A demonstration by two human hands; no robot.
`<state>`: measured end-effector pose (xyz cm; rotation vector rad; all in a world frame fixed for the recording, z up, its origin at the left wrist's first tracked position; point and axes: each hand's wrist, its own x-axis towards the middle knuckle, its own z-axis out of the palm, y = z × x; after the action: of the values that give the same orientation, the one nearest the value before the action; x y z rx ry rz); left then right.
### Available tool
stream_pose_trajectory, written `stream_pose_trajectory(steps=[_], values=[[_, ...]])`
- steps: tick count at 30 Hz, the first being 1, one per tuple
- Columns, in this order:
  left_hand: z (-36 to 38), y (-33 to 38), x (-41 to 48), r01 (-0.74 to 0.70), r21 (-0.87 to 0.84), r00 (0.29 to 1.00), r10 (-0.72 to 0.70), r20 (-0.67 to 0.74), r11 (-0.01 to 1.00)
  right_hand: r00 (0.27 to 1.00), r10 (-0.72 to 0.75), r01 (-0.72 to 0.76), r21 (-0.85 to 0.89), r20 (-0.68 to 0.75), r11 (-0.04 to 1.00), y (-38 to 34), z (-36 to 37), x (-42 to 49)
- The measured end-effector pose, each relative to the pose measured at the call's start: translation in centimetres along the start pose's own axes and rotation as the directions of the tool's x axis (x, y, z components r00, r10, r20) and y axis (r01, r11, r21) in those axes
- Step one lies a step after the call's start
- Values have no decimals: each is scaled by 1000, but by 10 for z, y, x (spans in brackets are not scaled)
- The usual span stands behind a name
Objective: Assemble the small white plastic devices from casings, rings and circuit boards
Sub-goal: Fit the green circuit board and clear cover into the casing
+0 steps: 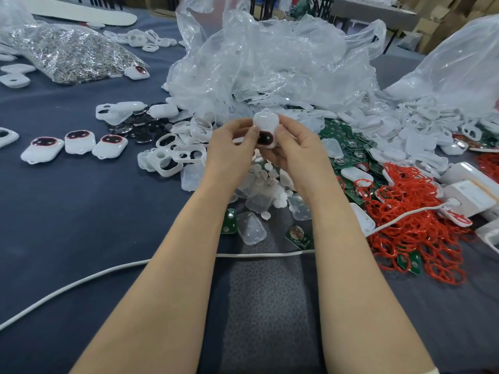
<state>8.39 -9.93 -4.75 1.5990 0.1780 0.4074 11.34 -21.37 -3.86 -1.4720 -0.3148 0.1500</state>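
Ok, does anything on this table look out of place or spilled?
One finished device lies alone beside the bag of metal parts, away from the row of three. The red rings spill over the circuit boards.

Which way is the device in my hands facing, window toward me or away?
Toward you: the white device shows its dark, red-edged window to the camera.

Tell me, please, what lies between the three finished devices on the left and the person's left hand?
A cluster of empty white casing frames lies between the finished devices and the left hand, in the head view.
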Motion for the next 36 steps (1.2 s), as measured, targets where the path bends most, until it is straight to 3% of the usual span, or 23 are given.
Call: stream_pose_trajectory(steps=[3,7,10,17,22,28,30,33,36], values=[[3,0,-1,-54,52,998,52,33,997,989,-149,138,-303,-16,943,2,5,1],[1,0,-4,-44,-80,989,55,136,996,979,-203,177,-417,-18,892,2,6,0],[-1,-1,-4,7,-197,984,28,178,980,972,-236,207,-433,-14,877,1,6,-2],[3,4,0,237,-366,966,-178,189,900,948,-317,277,-484,-2,830,-2,10,-5],[3,3,0,212,-292,976,-187,112,933,938,-346,301,-476,-7,827,-3,11,-5],[5,-4,0,54,-209,995,-35,93,976,957,-285,279,-429,52,859,0,13,-5],[4,-4,3,27,-181,998,-16,62,983,957,-269,286,-496,108,820,3,14,-4],[0,-5,9,42,-271,999,-47,-12,962,953,-245,303,-604,180,737,9,23,-7],[0,-4,7,130,-371,992,-120,50,919,954,-297,276,-510,42,815,11,22,-8]])
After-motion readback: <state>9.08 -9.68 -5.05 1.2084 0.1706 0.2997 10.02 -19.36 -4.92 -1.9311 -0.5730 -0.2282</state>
